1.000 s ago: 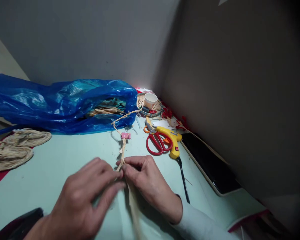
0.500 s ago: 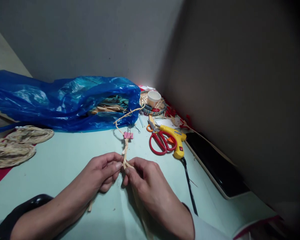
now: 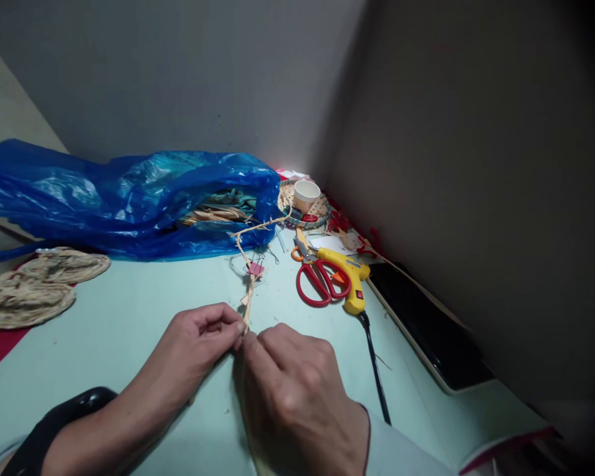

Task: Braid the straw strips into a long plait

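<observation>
A thin braid of pale straw (image 3: pixel 250 295) runs toward me from a pink binder clip (image 3: pixel 256 269) on the table. My left hand (image 3: pixel 205 336) pinches the near end of the braid between thumb and forefinger. Close against it, my right hand (image 3: pixel 292 380) is closed over the straw strands, its fingertips partly hidden behind its own knuckles. Loose strand ends trail down beneath my right hand. Beyond the clip, the thin finished cord bends up past the blue bag toward a woven basket (image 3: pixel 322 221).
A blue plastic bag (image 3: pixel 129 198) holding straw lies at the back left. Woven straw soles (image 3: pixel 34 291) sit at the left. Red-handled scissors (image 3: pixel 322 284), a yellow glue gun (image 3: pixel 352 284) and a black tablet-like slab (image 3: pixel 426 330) lie to the right. A white cup (image 3: pixel 306 194) stands in the basket.
My right hand has rolled over, knuckles up, and covers strands that showed spread apart before. The pink clip has tilted and shifted slightly. My left hand keeps its pinch.
</observation>
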`<act>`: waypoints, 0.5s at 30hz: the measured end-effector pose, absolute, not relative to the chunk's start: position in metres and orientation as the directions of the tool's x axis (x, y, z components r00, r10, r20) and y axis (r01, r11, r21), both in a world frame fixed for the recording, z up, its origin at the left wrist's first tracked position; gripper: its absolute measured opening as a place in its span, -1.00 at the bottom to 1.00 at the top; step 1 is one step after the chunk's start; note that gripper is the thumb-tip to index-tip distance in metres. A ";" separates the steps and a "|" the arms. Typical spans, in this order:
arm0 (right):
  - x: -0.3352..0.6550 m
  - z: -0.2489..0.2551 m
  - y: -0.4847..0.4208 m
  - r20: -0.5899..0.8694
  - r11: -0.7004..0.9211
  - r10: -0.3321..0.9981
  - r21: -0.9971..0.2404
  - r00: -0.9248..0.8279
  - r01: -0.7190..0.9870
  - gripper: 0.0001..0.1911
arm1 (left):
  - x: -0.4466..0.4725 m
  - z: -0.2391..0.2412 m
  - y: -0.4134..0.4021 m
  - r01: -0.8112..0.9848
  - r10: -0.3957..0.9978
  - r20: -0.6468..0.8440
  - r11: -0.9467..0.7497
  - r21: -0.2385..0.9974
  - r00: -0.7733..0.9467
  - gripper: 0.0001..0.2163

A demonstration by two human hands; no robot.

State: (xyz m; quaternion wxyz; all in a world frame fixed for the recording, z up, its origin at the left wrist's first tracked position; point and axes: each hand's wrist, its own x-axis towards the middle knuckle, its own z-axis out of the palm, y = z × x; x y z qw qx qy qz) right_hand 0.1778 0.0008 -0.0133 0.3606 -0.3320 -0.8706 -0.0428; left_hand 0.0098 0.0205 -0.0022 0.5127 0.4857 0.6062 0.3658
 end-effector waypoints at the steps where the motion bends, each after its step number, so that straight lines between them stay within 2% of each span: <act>1: 0.177 -0.014 0.002 0.685 0.805 0.485 -0.107 -0.544 0.583 -0.80 | 0.010 -0.002 0.020 0.207 0.962 -0.273 0.267 0.941 0.002 -0.75; 4: 0.172 -0.016 0.006 0.726 0.849 0.360 0.004 -0.586 0.528 -0.72 | 0.009 0.000 0.017 0.158 0.947 -0.319 0.312 0.937 0.022 -0.73; 8: 0.171 -0.013 0.003 0.694 0.874 0.359 -0.015 -0.624 0.486 -0.70 | 0.008 0.004 0.015 0.020 0.933 -0.350 0.350 0.937 0.080 -0.71; 9: 0.172 -0.011 0.002 0.673 0.871 0.407 -0.082 -0.617 0.484 -0.73 | 0.007 0.004 0.015 -0.011 0.930 -0.356 0.359 0.933 0.088 -0.72; 11: 0.174 -0.003 -0.001 0.619 0.804 0.584 -0.354 -0.525 0.478 -0.79 | 0.004 0.004 0.015 -0.054 0.922 -0.371 0.378 0.924 0.108 -0.76; 13: 0.177 0.005 0.000 0.487 0.592 0.805 -0.677 -0.338 0.437 -0.76 | 0.002 0.004 0.015 -0.088 0.913 -0.387 0.399 0.913 0.127 -0.78; 15: 0.178 0.009 0.004 0.253 0.326 0.939 -0.871 -0.232 0.367 -0.76 | 0.000 0.002 0.014 -0.107 0.902 -0.411 0.425 0.899 0.132 -0.78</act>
